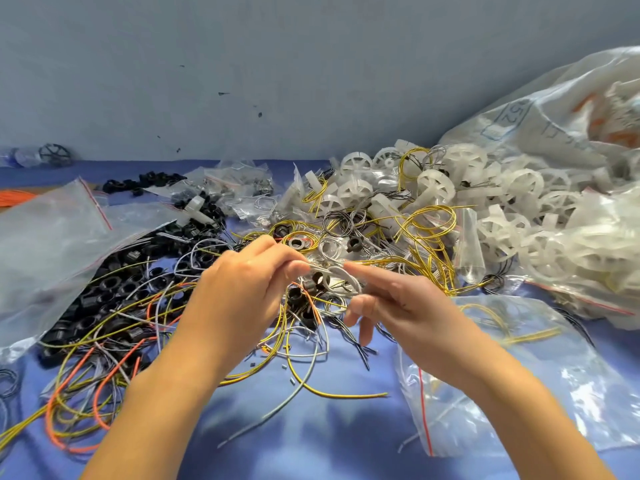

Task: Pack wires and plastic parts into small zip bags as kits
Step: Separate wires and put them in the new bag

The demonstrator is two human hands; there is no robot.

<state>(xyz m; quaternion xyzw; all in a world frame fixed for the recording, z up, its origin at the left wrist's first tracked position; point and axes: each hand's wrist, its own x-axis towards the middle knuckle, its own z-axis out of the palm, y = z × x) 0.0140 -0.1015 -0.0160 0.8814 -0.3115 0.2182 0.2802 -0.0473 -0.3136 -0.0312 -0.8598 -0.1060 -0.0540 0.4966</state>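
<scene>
Both of my hands meet above a tangle of wires at the middle of the blue table. My left hand (pixel 242 282) pinches one end of a small clear zip bag (pixel 332 273) that holds a black plastic ring and thin wire. My right hand (pixel 391 299) pinches the bag's other end with thumb and forefinger, its other fingers hanging loosely. Loose yellow wires (pixel 426 237), orange wires (pixel 69 393) and grey wires (pixel 298 389) lie spread under and around the hands. Black plastic rings (pixel 104 292) are heaped at the left.
White plastic wheels (pixel 485 199) pile up at the right, spilling from a large clear sack (pixel 571 133). Clear zip bags with red seals lie at the left (pixel 52 244) and lower right (pixel 519 382). Small packed bags (pixel 239 185) sit at the back by the grey wall.
</scene>
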